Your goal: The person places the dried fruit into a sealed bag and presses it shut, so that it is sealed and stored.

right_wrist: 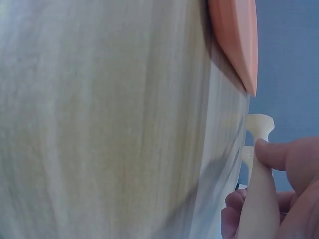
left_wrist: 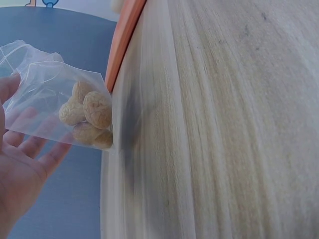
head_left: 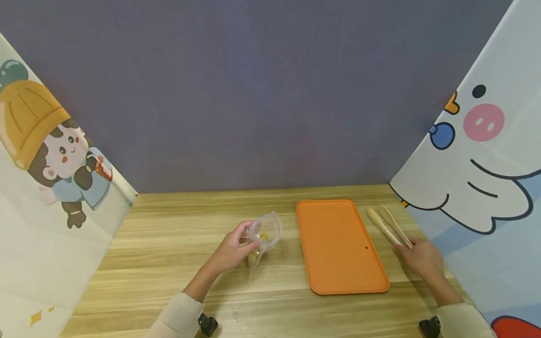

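Clear plastic bag (head_left: 268, 244) midway between the counter's (head_left: 169, 244) side edges; your left hand (head_left: 236, 244) pinches it, right hand (head_left: 422, 258) grips wooden tongs (head_left: 382, 224) near the right edge. Hold bag mouth wide.

Soft light, faint shadows on the tabletop (left_wrist: 224, 124), wrist views hazy.

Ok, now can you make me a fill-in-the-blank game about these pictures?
1. The left grip holds a clear plastic ____.
2. Wrinkled brown pieces lie ____ it.
3. The right grip holds a pale, two-armed pair of ____.
4. The tray is coloured ____.

Missing words: bag; inside; tongs; orange.
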Motion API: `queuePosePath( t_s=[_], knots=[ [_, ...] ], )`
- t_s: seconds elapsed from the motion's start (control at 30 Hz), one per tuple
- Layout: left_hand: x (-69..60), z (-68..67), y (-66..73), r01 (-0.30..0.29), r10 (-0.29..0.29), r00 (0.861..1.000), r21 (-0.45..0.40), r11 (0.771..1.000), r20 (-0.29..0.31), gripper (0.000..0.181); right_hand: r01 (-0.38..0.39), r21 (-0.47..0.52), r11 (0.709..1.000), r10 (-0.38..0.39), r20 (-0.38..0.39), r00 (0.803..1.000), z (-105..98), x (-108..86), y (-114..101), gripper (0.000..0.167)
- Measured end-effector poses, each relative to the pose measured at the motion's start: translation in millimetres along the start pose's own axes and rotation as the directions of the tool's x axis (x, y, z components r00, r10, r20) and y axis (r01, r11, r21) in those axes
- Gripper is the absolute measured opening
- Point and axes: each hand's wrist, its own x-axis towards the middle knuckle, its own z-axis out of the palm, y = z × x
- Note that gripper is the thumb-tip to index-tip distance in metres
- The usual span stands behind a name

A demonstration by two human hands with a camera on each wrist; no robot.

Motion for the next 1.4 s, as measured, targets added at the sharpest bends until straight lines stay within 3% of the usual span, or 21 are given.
queuePosePath(
  t_s=[0.57, 0.93, 1.03, 1.17, 1.27, 1.4],
  knots=[
    [-0.1, 0.2, 0.6, -0.009, 0.009, 1.000, 0.012, 1.000, 0.007, 0.059, -0.054, -0.046, 0.998, 0.056, 0.052, 0.997, 1.9, 2.0, 5.4, 0.046],
    [0.9, 0.5, 1.7, -0.022, 0.022, 1.000, 0.024, 0.999, 0.007, 0.058, -0.020, -0.070, 0.997, 0.028, 0.124, 0.992, 0.2, 6.0, 5.8, 0.070],
    [1.6, 1.2, 3.0, -0.023, 0.023, 1.000, 0.020, 1.000, -0.003, 0.058, -0.045, -0.028, 0.999, 0.047, 0.074, 0.996, -0.7, 5.2, 6.2, 0.073],
    [2.2, 2.0, 6.5, -0.044, 0.044, 0.999, 0.018, 0.999, -0.020, 0.057, -0.032, 0.078, 0.996, 0.041, -0.124, 0.991, -4.5, 1.0, -0.2, 0.059],
    [2.0, 1.7, 8.6, -0.046, 0.047, 0.999, 0.017, 0.999, -0.021, 0.056, 0.087, 0.096, 0.992, -0.060, -0.257, 0.965, -10.6, -0.5, -12.5, 0.043],
    [2.0, 1.5, 8.2, -0.045, 0.045, 0.999, 0.007, 0.999, -0.016, 0.056, 0.226, 0.074, 0.971, -0.193, -0.312, 0.930, -17.1, 1.7, -32.9, 0.033]
  ],
)
